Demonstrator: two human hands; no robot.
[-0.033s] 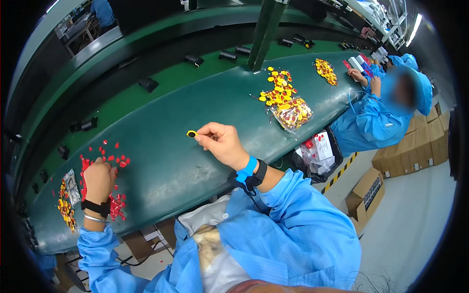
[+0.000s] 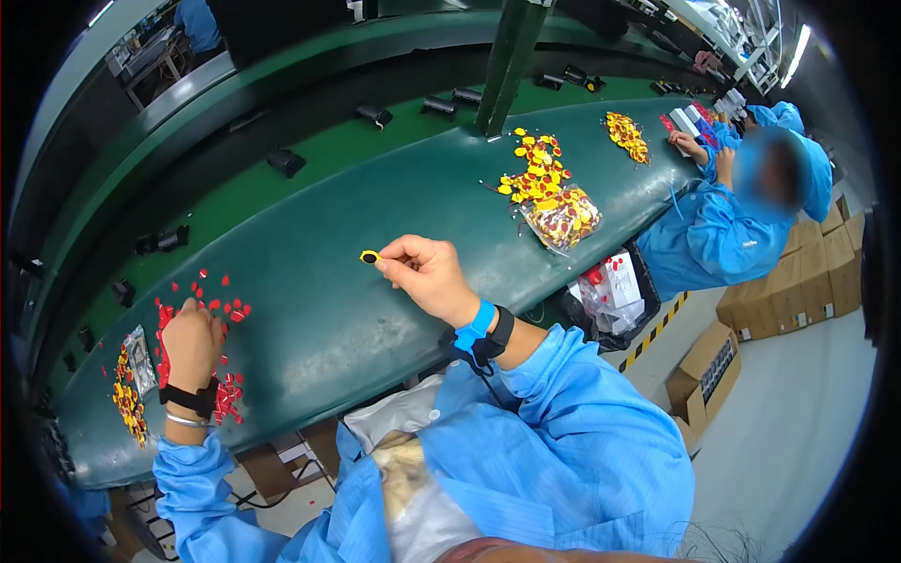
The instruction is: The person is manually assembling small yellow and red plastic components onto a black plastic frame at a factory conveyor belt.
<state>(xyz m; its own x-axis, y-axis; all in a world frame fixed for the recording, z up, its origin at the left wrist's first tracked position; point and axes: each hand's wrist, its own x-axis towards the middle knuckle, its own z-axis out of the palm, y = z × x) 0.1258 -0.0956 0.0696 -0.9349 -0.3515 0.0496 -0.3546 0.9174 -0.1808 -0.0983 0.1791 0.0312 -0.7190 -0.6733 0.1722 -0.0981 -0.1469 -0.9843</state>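
My right hand [image 2: 427, 276] is held over the middle of the green table, thumb and forefinger pinching a small yellow piece with a dark round centre [image 2: 369, 256]. At the left, my left hand [image 2: 192, 345] reaches down into a spread of small red pieces [image 2: 227, 398]. Its fingers are curled together, and the fingertips are hidden, so what they hold cannot be made out. Beside the red pieces lie a clear plastic bag [image 2: 140, 360] and a pile of small yellow and dark-red pieces [image 2: 127, 399].
A heap of yellow pieces [image 2: 537, 169] and a filled clear bag [image 2: 566, 220] lie right of centre, with another yellow heap [image 2: 626, 137] beyond. A green post [image 2: 508, 70] rises behind the table. At the right, a co-worker [image 2: 699, 235] sits near a lined bin [image 2: 648, 319] and cardboard boxes [image 2: 784, 281].
My left hand has shifted very slightly to the right among the red pieces. My right hand and the yellow piece stay in place.
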